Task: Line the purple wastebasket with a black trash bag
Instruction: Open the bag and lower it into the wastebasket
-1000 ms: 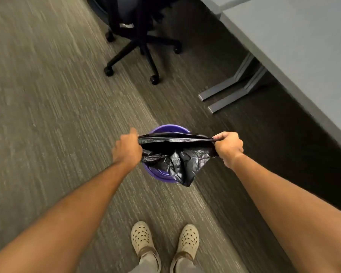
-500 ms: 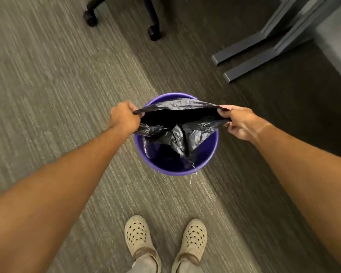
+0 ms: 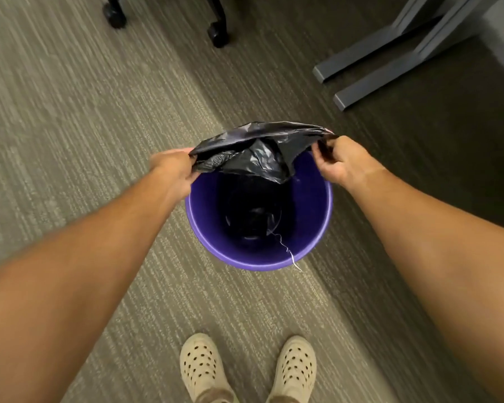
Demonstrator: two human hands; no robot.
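A: On the carpet, just ahead of the person's pale clogs (image 3: 202, 369), stands the purple wastebasket (image 3: 309, 205), upright and open. Where's the bag?

B: The black trash bag (image 3: 253, 152) is held over the far half of the rim. The left hand (image 3: 173, 170) is closed on one end of its mouth and the right hand (image 3: 336, 161) pinches the other end, so the top edge runs stretched between them.

A: Is any of it inside yet?

B: The crumpled body droops below the stretched edge toward the opening. Something dark and shiny lies at the bottom, but I can't tell whether that's the bag's tail or the basket's floor. A thin white thread (image 3: 287, 250) trails over the near rim.

A: So, progress?

B: I'd judge it early-middle: the bag is unrolled and positioned, its mouth barely parted. Spreading it open, pushing it down and folding the edge over the rim all remain.
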